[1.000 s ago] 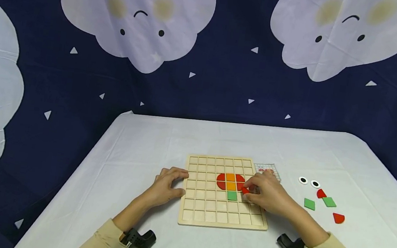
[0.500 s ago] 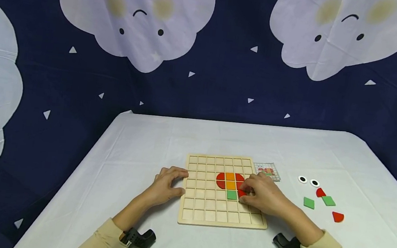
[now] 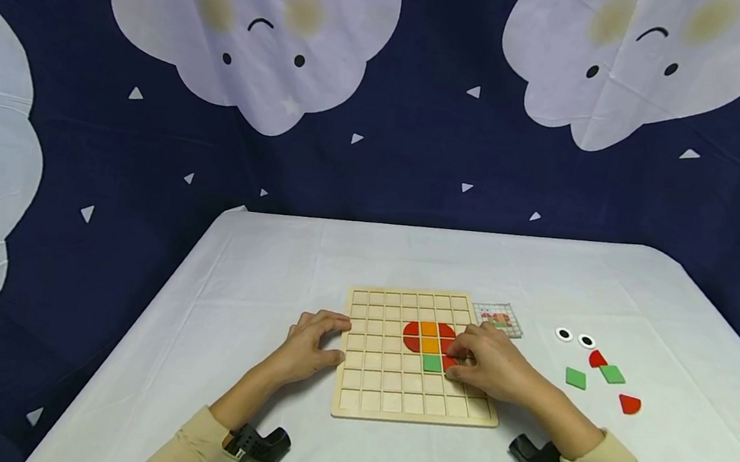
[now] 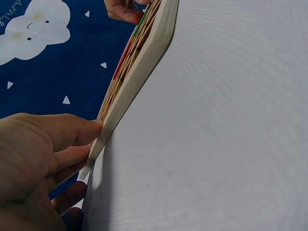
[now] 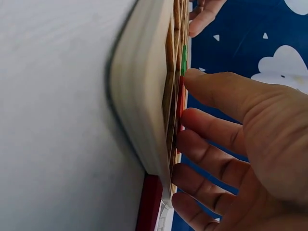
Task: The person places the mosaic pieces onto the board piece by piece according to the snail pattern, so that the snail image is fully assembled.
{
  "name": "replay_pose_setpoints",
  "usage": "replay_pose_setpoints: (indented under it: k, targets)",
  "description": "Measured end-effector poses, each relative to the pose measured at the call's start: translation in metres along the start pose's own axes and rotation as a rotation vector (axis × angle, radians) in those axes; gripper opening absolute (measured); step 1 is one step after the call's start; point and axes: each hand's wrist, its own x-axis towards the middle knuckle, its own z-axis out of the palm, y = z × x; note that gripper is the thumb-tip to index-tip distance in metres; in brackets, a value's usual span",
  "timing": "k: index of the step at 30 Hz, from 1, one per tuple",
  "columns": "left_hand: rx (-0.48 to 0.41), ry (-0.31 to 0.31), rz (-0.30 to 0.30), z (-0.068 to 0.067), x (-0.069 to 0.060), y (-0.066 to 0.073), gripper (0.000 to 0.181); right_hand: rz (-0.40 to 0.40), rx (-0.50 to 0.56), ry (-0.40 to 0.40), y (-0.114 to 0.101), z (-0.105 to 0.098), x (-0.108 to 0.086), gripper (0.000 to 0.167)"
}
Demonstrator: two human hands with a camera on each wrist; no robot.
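A wooden grid board [image 3: 390, 403] lies on the table. My left hand [image 3: 307, 350] rests against its left edge, thumb and fingers spread along the rim; the left wrist view shows the thumb [image 4: 86, 131] touching that rim. My right hand [image 3: 495, 362] is over the board's right part. Its thumb and forefinger pinch a red rounded piece [image 3: 448, 363] at a cell beside a green square [image 3: 432, 363]. In the right wrist view the red piece [image 5: 180, 96] sits at grid level between them. Orange squares [image 3: 429, 345] and red rounded pieces [image 3: 411, 336] fill cells above, partly covered by the hand.
A printed pattern card [image 3: 499, 319] lies at the board's upper right corner. Farther right are two eye discs [image 3: 564, 334], green diamonds [image 3: 576, 378] and red rounded pieces [image 3: 630, 405]. A dark red thing [image 5: 149, 202] lies by the board's edge in the right wrist view.
My right hand has moved slightly left and lowered the red piece into line with the cell right of the green square. The left hand has stayed at the board's edge.
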Motion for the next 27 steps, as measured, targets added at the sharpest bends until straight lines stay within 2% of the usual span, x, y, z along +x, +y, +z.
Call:
replay_pose_setpoints:
  k: [5, 9, 12, 18, 27]
  targets:
    - [-0.001, 0.002, -0.001, 0.0, 0.0, 0.0, 0.045, 0.024, 0.039, 0.018, 0.005, -0.007, -0.004, 0.018]
    - [-0.002, 0.004, 0.003, 0.0, 0.0, 0.0, 0.045, 0.096, 0.065, 0.029, 0.014, -0.019, -0.013, 0.02]
    - [-0.005, 0.002, 0.001, 0.0, 0.0, 0.0, 0.045, 0.148, 0.044, 0.042, 0.025, -0.029, -0.022, 0.021]
    - [-0.009, 0.0, -0.004, 0.0, -0.001, 0.0, 0.044, 0.189, -0.004, 0.097, 0.053, -0.043, -0.045, 0.025]
    - [-0.009, 0.002, 0.001, 0.0, 0.0, -0.001, 0.044, 0.294, -0.03, 0.086, 0.084, -0.052, -0.077, 0.032]
